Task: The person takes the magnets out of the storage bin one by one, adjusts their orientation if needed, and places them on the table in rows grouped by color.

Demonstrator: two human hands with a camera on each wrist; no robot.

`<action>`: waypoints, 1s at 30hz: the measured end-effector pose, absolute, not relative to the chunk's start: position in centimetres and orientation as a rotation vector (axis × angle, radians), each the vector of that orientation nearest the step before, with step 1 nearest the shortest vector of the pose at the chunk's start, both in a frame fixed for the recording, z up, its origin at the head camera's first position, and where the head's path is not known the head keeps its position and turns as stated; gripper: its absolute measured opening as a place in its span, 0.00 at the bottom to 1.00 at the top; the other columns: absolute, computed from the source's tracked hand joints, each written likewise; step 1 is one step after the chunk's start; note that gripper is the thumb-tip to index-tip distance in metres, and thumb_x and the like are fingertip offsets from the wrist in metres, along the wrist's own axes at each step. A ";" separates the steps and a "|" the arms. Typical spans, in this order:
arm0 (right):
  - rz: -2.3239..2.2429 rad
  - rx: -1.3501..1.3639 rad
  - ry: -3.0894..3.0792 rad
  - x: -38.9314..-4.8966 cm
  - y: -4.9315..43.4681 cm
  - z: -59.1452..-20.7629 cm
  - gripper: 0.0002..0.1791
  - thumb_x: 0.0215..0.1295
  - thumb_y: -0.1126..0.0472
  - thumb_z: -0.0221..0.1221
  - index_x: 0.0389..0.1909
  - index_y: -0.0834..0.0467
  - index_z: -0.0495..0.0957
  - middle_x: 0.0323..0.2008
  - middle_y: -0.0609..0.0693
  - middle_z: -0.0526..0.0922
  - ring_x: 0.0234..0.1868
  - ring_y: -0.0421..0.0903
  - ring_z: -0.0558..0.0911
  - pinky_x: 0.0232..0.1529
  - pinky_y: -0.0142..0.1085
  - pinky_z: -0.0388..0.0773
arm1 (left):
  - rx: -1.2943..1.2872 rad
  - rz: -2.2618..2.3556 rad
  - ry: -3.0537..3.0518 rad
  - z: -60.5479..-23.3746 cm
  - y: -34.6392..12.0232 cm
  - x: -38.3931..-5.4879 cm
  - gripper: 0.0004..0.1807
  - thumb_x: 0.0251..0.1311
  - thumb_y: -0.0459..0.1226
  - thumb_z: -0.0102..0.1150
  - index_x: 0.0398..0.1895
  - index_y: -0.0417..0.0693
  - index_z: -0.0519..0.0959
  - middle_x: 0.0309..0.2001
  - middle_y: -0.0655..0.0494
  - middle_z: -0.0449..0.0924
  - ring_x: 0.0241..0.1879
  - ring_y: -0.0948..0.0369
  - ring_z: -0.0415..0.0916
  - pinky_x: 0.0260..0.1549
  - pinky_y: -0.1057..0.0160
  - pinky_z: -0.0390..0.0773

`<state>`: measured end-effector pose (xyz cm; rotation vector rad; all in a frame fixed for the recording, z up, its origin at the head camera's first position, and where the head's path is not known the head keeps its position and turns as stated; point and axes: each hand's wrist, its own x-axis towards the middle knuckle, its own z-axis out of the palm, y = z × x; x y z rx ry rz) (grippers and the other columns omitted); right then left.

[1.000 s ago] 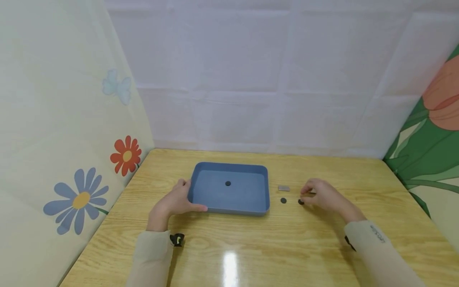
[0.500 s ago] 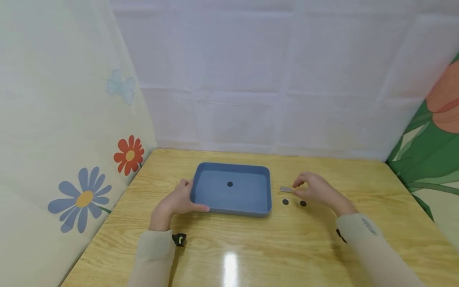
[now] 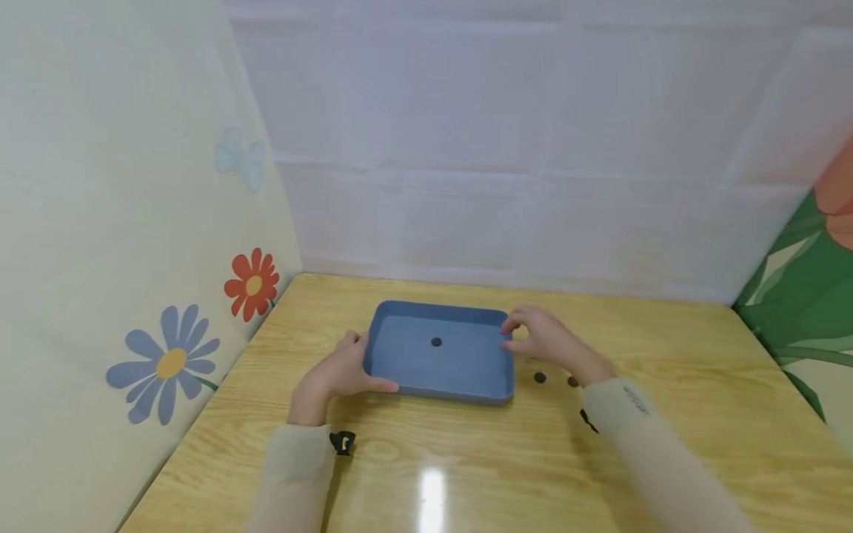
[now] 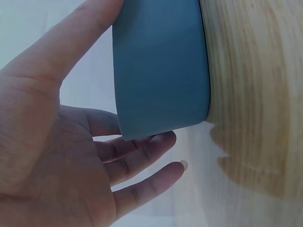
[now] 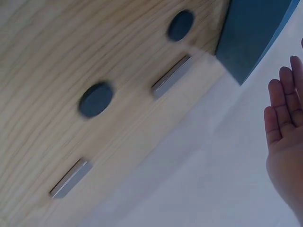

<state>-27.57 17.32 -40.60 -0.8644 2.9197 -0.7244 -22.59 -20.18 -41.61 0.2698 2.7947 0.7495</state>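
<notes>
A shallow blue rectangular tray [image 3: 466, 396] stands on the wooden table, with one small black disc [image 3: 436, 342] lying inside. My left hand [image 3: 341, 368] grips its near left corner, thumb along the front wall and fingers around the left end. Thumb and index fingertips of my right hand [image 3: 548, 339] are apart at the tray's right rim. In the right wrist view its other fingers are extended. Beneath that hand a black disc [image 5: 181, 25], a second black disc [image 5: 95, 100], a silver bar [image 5: 171, 75] and another silver bar [image 5: 70, 178] lie on the tabletop.
The wooden table [image 3: 400, 474] meets a white cloth backdrop [image 3: 426, 148] at its rear edge. A flower-printed panel [image 3: 133, 244] rises on the left, and one with tulips [image 3: 793, 296] on the right.
My right hand has moved left from beside the discs and bars to the tray's right rim. The left hand keeps its grip on the tray. The view has shifted slightly.
</notes>
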 end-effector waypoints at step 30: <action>-0.677 -0.862 2.827 -29.5 6.9 -41.2 0.16 0.67 0.55 0.70 0.52 0.57 0.85 0.51 0.52 0.85 0.54 0.51 0.84 0.56 0.45 0.82 | 0.236 0.724 2.806 -41.4 -20.1 -22.4 0.72 0.46 0.64 0.77 0.80 0.28 0.49 0.77 0.29 0.53 0.73 0.38 0.64 0.70 0.39 0.70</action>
